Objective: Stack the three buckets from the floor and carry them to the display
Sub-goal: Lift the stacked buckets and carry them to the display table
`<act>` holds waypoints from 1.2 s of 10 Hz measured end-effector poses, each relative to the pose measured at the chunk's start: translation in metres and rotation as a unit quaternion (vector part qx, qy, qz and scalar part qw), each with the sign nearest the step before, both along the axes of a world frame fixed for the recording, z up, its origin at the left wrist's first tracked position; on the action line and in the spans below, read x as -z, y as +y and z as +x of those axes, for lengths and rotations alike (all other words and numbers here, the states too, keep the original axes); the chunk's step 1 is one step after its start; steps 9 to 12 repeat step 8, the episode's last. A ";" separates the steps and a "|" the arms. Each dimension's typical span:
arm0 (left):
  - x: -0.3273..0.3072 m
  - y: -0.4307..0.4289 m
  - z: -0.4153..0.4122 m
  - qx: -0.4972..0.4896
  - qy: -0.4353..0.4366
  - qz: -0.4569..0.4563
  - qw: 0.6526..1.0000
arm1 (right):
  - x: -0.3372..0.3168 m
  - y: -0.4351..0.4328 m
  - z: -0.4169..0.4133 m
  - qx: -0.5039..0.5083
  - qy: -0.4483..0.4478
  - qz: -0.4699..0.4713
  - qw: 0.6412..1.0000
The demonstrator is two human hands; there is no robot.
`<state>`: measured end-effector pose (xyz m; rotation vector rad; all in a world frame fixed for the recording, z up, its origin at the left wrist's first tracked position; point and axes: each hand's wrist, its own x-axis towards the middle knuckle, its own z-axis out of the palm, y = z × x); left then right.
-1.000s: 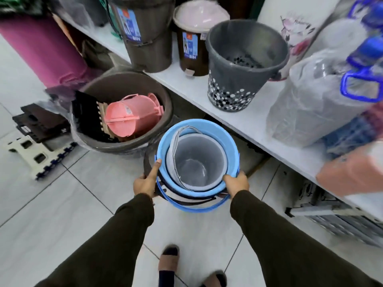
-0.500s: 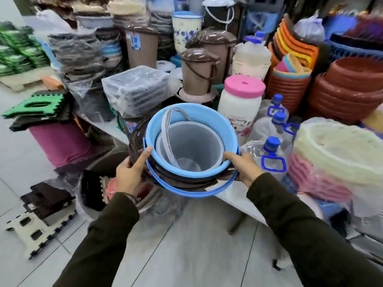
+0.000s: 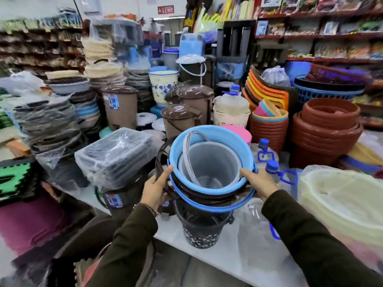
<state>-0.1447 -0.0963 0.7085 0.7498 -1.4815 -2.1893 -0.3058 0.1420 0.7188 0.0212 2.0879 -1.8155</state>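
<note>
Raised from floor level, the nested stack of blue, brown and grey plastic buckets (image 3: 211,162) sits between the left hand (image 3: 158,188) and right hand (image 3: 258,183), both clamping its rim; keep it level, lowering onto the white shelf (image 3: 228,257).

White display shelf (image 3: 217,259), crowded, its front edge running from the left toward the lower right. Directly on it: dark bucket with a speckled band (image 3: 200,233) near the front edge; clear water jugs with blue caps (image 3: 267,156) just right of it; plastic-wrapped stack of dark trays (image 3: 116,156) to the left, resting on another bin; brown lidded bins (image 3: 120,106) behind; stacked terracotta-coloured basins (image 3: 325,129) at the right rear; bagged cream plates (image 3: 342,204) at the near right. Grey tiled floor (image 3: 199,272) below the shelf's front edge.
</note>
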 end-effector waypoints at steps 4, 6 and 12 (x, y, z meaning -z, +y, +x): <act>0.188 -0.085 -0.101 0.057 -0.258 0.147 0.953 | 0.192 -0.056 -0.048 0.099 -0.114 0.130 0.980; 0.195 -0.083 -0.098 0.075 -0.289 0.140 0.944 | 0.211 -0.061 -0.026 0.056 -0.075 0.266 0.959; 0.199 -0.089 -0.113 0.055 -0.290 0.056 0.954 | 0.193 -0.057 -0.043 0.045 -0.012 0.331 0.943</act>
